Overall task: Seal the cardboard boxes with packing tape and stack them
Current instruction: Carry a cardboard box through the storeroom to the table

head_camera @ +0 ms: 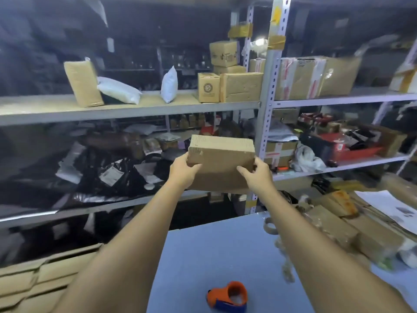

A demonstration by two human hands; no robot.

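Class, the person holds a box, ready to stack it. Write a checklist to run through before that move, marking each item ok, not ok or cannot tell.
1. Two-handed grip: the left hand and right hand hold the cardboard box at opposite ends: ok.
2. Flaps closed on the faces that show: ok.
3. Tape seal along the seam: cannot tell, too blurred.
4. Tape dispenser out of the hands, lying on the blue table: ok.
5. Room for it by the stacked boxes on the upper shelf: cannot tell.
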